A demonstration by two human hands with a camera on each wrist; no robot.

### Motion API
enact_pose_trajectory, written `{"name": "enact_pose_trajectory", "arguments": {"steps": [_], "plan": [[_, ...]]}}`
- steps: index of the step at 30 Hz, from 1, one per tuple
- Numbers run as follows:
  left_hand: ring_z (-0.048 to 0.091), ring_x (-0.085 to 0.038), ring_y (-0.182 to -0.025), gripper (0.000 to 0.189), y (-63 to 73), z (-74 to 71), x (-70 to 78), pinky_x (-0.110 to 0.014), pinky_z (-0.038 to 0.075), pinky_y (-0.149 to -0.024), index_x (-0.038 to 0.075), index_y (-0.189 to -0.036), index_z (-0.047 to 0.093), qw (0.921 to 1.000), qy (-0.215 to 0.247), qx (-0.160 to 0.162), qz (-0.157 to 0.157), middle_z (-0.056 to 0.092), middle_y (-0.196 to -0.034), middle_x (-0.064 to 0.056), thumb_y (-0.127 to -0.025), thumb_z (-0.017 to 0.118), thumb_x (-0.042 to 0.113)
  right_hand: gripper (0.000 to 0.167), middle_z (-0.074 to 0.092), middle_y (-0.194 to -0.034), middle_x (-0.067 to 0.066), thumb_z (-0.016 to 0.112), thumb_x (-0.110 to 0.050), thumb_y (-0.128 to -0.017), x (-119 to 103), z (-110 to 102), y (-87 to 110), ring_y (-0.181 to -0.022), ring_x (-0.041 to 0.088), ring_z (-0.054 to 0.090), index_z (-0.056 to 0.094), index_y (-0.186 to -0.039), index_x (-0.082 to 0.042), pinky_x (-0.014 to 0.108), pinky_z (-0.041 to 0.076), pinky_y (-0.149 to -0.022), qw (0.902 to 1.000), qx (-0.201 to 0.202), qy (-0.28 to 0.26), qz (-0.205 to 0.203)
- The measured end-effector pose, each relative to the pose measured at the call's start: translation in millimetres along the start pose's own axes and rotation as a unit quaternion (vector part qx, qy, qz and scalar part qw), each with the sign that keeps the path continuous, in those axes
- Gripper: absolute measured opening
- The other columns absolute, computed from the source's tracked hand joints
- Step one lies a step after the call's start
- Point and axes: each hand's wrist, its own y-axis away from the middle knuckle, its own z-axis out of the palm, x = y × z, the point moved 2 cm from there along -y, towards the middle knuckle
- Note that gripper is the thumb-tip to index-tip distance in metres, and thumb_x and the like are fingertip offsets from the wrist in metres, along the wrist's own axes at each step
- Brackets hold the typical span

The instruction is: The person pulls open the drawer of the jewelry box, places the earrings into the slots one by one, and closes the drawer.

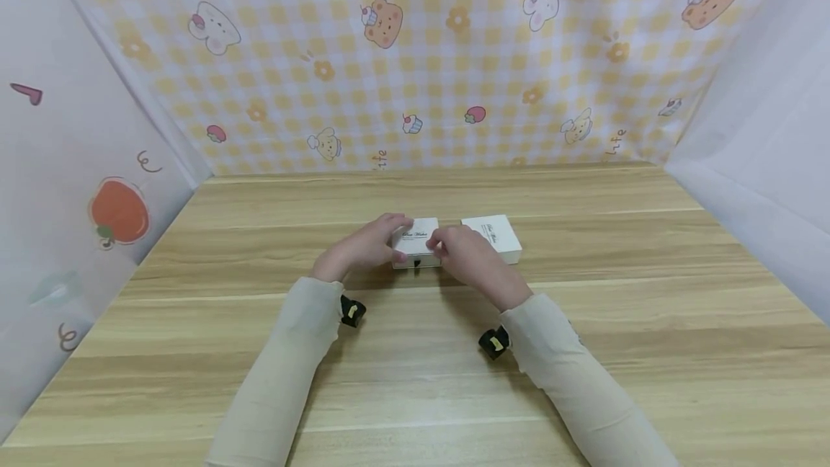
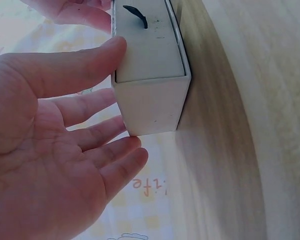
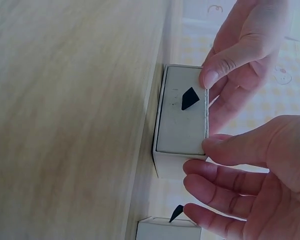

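Observation:
A small white drawer box point(image 1: 421, 225) with black lettering on its lid sits between both hands, a black ribbon tab point(image 3: 190, 98) on its front. My left hand point(image 1: 366, 245) holds its left end; the thumb presses the front's upper edge and the other fingers reach over the top. At the right front corner, my right hand point(image 1: 468, 256) pinches the box with thumb and forefinger, its remaining fingers loosely bent. In the left wrist view the box's front and end panel point(image 2: 150, 105) show, and the drawer front looks flush with its sleeve.
A second white box point(image 1: 509, 245) with similar lettering lies just right of the first, partly behind my right hand; it has a black tab too. Both rest on a wood-grain table point(image 1: 415, 366). A yellow checked cloth point(image 1: 428, 78) hangs behind, with white cloth at both sides.

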Motion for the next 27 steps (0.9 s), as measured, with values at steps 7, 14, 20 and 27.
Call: {"name": "enact_pose_trajectory", "arguments": {"steps": [7,14,20,27], "plan": [[0.028,-0.033,-0.137,0.064,-0.5,0.8,-1.9,-0.047,0.024,-0.111,0.005,-0.141,0.036,0.9999,0.008,0.005,0.005,0.028,-0.149,-0.017,-0.085,0.066,0.011,0.022,0.067,-0.109,0.011,0.057,-0.006,-0.089,0.4,1.6,-0.4,-0.091,0.019,0.061,0.068,-0.109,-0.005,0.033,0.05,-0.078,0.9999,0.008,0.01,-0.008],[0.031,-0.033,-0.135,0.066,-1.4,0.7,-3.1,-0.047,0.026,-0.11,0.005,-0.141,0.037,0.9995,0.021,0.017,0.016,0.031,-0.147,-0.018,-0.083,0.067,0.009,0.022,0.067,-0.108,0.011,0.055,-0.006,-0.089,0.7,2.2,-0.8,-0.079,0.016,0.054,0.068,-0.107,-0.003,0.027,0.045,-0.069,0.9993,0.022,0.015,-0.026],[0.029,-0.034,-0.135,0.065,-0.4,-0.1,-0.7,-0.051,0.027,-0.108,0.008,-0.142,0.036,0.9994,0.019,0.025,0.014,0.029,-0.148,-0.016,-0.084,0.066,0.013,0.022,0.067,-0.099,0.01,0.056,-0.009,-0.09,2.6,-5.6,0.9,-0.075,0.015,0.055,0.068,-0.107,-0.004,0.026,0.046,-0.066,0.9991,0.024,0.003,-0.034],[0.03,-0.032,-0.133,0.058,-1.5,1.2,14.2,-0.051,0.029,-0.107,0.01,-0.14,0.039,0.9979,0.014,0.051,0.037,0.031,-0.147,-0.013,-0.088,0.061,0.02,0.025,0.063,-0.1,0.012,0.055,-0.014,-0.092,12.3,-27.4,6.0,-0.084,0.021,0.059,0.066,-0.111,-0.003,0.033,0.049,-0.073,0.9992,0.033,-0.023,-0.002]]}}
